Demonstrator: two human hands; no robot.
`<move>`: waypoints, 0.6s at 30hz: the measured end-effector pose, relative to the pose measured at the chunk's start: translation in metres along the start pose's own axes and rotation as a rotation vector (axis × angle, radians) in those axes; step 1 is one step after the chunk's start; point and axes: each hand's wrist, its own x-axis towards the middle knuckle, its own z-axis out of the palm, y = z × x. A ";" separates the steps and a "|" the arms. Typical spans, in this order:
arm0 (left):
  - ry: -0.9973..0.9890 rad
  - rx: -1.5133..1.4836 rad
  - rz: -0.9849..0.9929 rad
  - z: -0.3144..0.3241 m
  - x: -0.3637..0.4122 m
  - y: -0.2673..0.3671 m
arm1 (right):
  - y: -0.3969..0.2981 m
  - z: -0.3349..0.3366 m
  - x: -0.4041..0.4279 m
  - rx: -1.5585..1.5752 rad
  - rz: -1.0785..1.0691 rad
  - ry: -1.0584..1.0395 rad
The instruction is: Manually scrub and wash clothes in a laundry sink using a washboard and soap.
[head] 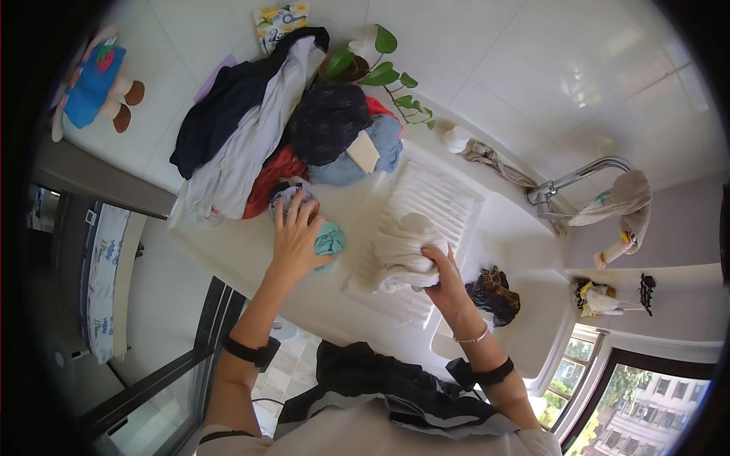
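Note:
My left hand (pixel 296 239) lies over a small patterned cloth (pixel 285 195), its fingers spread across the fabric. Beside the thumb, a crumpled teal cloth (pixel 331 240) rests on the white counter of the laundry sink. My right hand (pixel 443 276) grips the right side of a bunched white ribbed garment (pixel 408 251). That garment sits on the ridged washboard (pixel 436 196) moulded into the sink top. Down in the basin, right of my right wrist, lies a dark and brown patterned cloth (pixel 495 296).
A clothes pile (pixel 228 125) fills the counter's far left, with a pale soap bar (pixel 363 151) on a blue-grey cloth (pixel 390 134). Behind stands a trailing potted plant (pixel 385 74). A chrome faucet (pixel 587 171) with a cloth (pixel 624 199) hanging from it overhangs the basin (pixel 536 319).

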 end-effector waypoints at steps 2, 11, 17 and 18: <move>-0.040 0.016 -0.018 -0.004 -0.012 -0.007 | -0.005 0.028 0.000 -0.275 -0.185 -0.142; -0.048 0.054 -0.021 -0.004 -0.023 -0.006 | 0.013 0.107 0.024 -1.506 -1.187 0.133; 0.091 -0.214 -0.008 -0.008 0.004 0.051 | 0.023 0.056 0.026 -1.369 -1.007 -0.339; 0.047 -0.182 0.034 0.000 0.011 0.058 | 0.025 0.048 0.033 -1.278 -0.982 -0.365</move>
